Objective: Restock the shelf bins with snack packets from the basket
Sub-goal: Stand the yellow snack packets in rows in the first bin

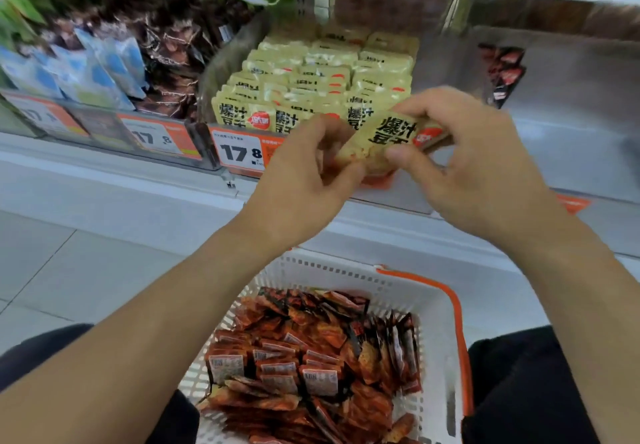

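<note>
A small stack of yellow snack packets (384, 139) is held in front of the shelf, gripped from the left by my left hand (304, 180) and from the right by my right hand (467, 163). Just behind it the clear shelf bin (225, 59) holds rows of the same yellow packets (311, 80) standing upright. Below, between my knees, the white basket (436, 322) with an orange handle holds many red packets (304, 357).
A bin to the right (571, 90) holds a few dark red packets (504, 69) at its back left. Bins to the left hold brown packets (173, 52) and blue-white packets (86, 69). Orange price tags (239, 149) line the shelf edge.
</note>
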Demonstrator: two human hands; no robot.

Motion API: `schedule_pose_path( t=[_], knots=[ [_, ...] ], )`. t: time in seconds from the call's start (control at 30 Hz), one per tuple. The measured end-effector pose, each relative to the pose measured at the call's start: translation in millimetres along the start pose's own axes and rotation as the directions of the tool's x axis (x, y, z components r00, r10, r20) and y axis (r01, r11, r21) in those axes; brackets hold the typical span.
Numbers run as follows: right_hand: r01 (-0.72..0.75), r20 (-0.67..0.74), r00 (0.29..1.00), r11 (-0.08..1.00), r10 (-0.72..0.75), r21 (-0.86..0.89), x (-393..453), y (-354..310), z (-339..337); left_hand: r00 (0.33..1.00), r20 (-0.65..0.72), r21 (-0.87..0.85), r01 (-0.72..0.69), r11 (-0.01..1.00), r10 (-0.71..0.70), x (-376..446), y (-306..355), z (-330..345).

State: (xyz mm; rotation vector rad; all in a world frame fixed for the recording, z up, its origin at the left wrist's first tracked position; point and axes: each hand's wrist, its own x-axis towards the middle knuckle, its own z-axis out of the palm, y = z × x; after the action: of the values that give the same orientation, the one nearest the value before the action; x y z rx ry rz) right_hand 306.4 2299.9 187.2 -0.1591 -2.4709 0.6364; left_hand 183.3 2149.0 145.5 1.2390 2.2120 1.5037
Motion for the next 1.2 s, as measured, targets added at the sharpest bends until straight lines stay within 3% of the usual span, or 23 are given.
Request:
schedule_pose_path(
  t=[0.07,0.13,0.23,0.37,0.67,0.87,0.93,1.0,1.1,1.17,1.2],
  knots=[
    [0.075,-0.213,0.972,0.991,-0.098,-0.111,3,1,-6,0.973,-0.204,0.067,-0.100,0.993,0.112,6,8,1],
    [0.078,-0.311,0.943,0.987,-0.118,-0.140,9,6,-6,0.925,-0.274,0.318,-0.172,0.932,0.264,14,1,-1],
    [0.001,-0.293,0.956,0.995,-0.030,-0.098,17,14,3,0.958,-0.160,0.581,-0.104,0.807,0.239,18,-18,-5],
    [-0.134,-0.201,0.972,0.989,0.120,-0.058,29,29,25,0.987,-0.039,0.696,-0.085,0.713,0.155,14,-39,-5],
    [-0.286,-0.125,0.955,0.950,0.271,-0.128,48,42,52,0.988,-0.022,0.707,-0.094,0.701,0.155,15,-41,-6],
    [-0.263,-0.055,0.965,0.945,0.257,-0.195,47,44,53,0.988,-0.026,0.702,-0.092,0.706,0.155,16,-41,-5],
    [-0.223,-0.038,0.974,0.936,0.221,-0.272,44,43,54,0.988,-0.013,0.703,-0.099,0.704,0.153,15,-40,-4],
    [-0.174,-0.121,0.982,0.935,0.143,-0.310,40,40,56,0.987,-0.017,0.673,-0.107,0.732,0.160,13,-37,-6],
    [-0.035,-0.358,0.933,0.989,-0.018,-0.140,33,18,58,0.952,-0.081,0.617,-0.184,0.765,0.295,4,-30,-14],
    [0.118,-0.373,0.921,0.993,-0.111,-0.004,26,-2,67,0.918,-0.158,0.565,-0.219,0.796,0.365,-6,-32,-23],
    [0.162,-0.325,0.936,0.985,-0.134,0.062,21,-10,76,0.925,-0.182,0.526,-0.194,0.828,0.333,-13,-36,-28]
  ],
)
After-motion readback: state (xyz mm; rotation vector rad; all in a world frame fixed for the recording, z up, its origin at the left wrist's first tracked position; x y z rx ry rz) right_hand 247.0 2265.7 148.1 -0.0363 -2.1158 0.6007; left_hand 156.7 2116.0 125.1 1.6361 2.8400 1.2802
